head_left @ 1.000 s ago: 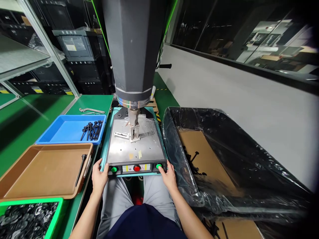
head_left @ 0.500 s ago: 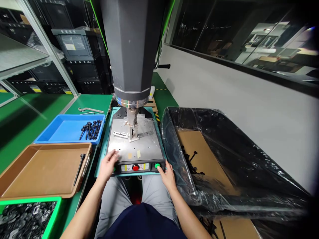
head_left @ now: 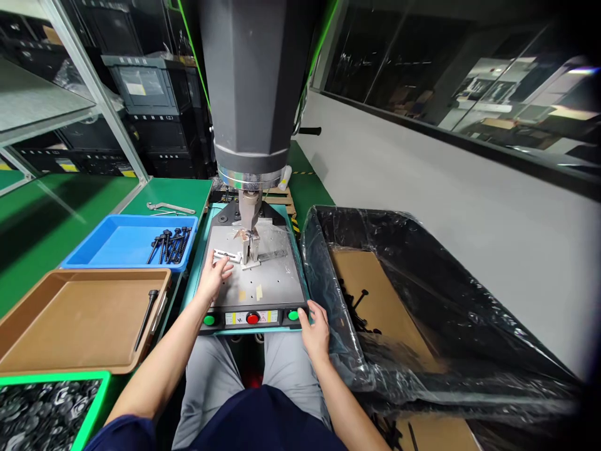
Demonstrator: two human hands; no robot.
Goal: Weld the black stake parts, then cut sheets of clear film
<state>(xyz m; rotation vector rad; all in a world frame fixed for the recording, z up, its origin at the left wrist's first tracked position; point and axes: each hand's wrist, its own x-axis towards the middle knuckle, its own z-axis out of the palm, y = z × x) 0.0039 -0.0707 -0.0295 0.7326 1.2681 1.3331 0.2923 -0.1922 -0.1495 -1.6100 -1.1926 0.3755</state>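
Observation:
My left hand point(head_left: 213, 280) hovers over the left side of the metal base plate point(head_left: 277, 291), fingers apart and holding nothing. Its fingertips are close to the clamp bar point(head_left: 226, 255) beside the small upright fixture point(head_left: 250, 248). The press's metal tool head point(head_left: 250, 207) is lowered onto or just above that fixture; contact is not clear. At the right front corner of the base, my right hand point(head_left: 316, 327) rests with thumb and fingers spread next to the right green button point(head_left: 293, 315). The left green button point(head_left: 209, 320) and a red button point(head_left: 252, 318) are uncovered.
On the left stand a blue tray point(head_left: 113, 241) with several black bolt-like parts, a brown tray point(head_left: 79, 319) with one such part, and a green-rimmed bin point(head_left: 96, 401) of black ring-like pieces. A wrench point(head_left: 171, 207) lies behind. To the right is a black plastic-lined box point(head_left: 404, 244).
My left hand has left the left green button area and moved forward over the plate toward the fixture. The right thumb has come slightly off the right green button.

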